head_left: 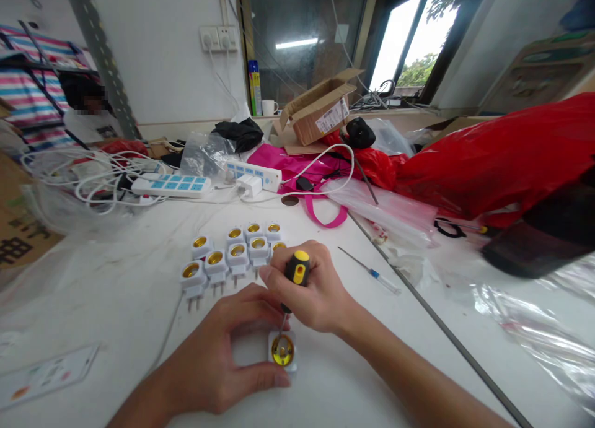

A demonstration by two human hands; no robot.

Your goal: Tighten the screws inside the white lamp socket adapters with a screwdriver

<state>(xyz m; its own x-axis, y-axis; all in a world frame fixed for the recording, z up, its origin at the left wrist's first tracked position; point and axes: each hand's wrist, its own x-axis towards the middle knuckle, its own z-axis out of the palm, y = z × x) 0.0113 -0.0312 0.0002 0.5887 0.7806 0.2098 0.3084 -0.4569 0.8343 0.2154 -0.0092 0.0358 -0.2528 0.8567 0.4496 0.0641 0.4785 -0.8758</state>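
My right hand (320, 292) is closed around the black and yellow handle of a screwdriver (297, 273). The screwdriver's shaft points down into the gold-coloured cup of a white lamp socket (282, 350) on the table. My left hand (232, 347) grips this socket, thumb at the near side and fingers curled at the far side. Just beyond the hands, several similar white lamp sockets (237, 254) stand in rows, some with plug pins showing. One of them is partly hidden by my right hand. A thin screwdriver (369, 270) with a clear and blue handle lies to the right.
Power strips (171, 185) and tangled white cables lie at the back left. Behind are a pink bag (320, 211), an open cardboard box (320, 106) and red plastic (488, 161). A printed card (46, 375) lies front left. A person (90, 115) is at far left.
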